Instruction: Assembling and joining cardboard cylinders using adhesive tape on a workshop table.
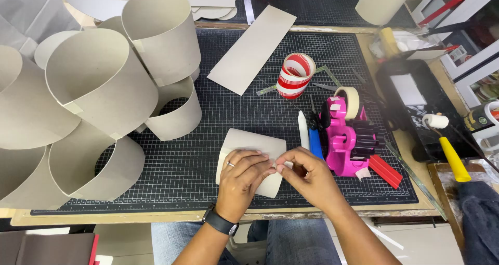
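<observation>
My left hand, with a ring and a dark wristwatch, presses down on a rolled grey cardboard piece lying on the black gridded cutting mat. My right hand pinches the cardboard's right edge at the seam, fingertips meeting those of the left hand. Whether a strip of tape is under the fingers cannot be told. A pink tape dispenser with a roll of beige tape stands just right of my right hand.
Several grey cardboard cylinders are piled at the left. A flat cardboard strip, a red-and-white striped cylinder, a white folding tool, a blue knife and a red cutter lie on the mat. A yellow-handled roller sits at the right.
</observation>
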